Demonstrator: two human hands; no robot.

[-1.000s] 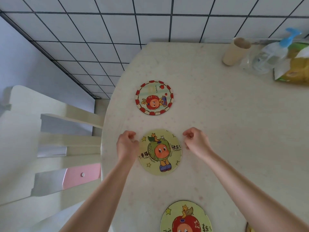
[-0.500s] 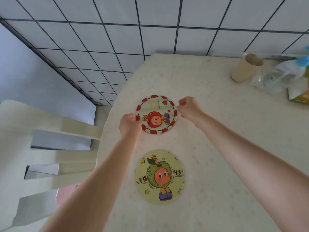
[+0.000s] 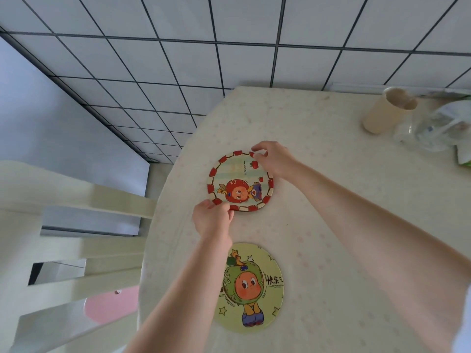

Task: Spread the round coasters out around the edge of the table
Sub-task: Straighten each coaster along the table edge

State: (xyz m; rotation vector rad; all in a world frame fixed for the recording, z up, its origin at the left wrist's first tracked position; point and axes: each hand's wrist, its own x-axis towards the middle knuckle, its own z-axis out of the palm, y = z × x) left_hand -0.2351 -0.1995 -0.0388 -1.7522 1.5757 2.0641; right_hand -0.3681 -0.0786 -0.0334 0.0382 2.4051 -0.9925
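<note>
Cream table (image 3: 331, 200) with faint speckled cover, set against a white tiled wall; pale slatted chair (image 3: 63, 250) stood at its left edge. Red-bordered round coaster (image 3: 239, 182) lay near the left edge, pinched at its near rim by the left hand (image 3: 211, 220) and at its far right rim by the right hand (image 3: 275, 159); green round coaster (image 3: 254, 289) lay nearer, flat and untouched, partly covered by the left forearm. A beige cup (image 3: 387, 110) and crumpled clear plastic (image 3: 433, 128) sat at the far right.
</note>
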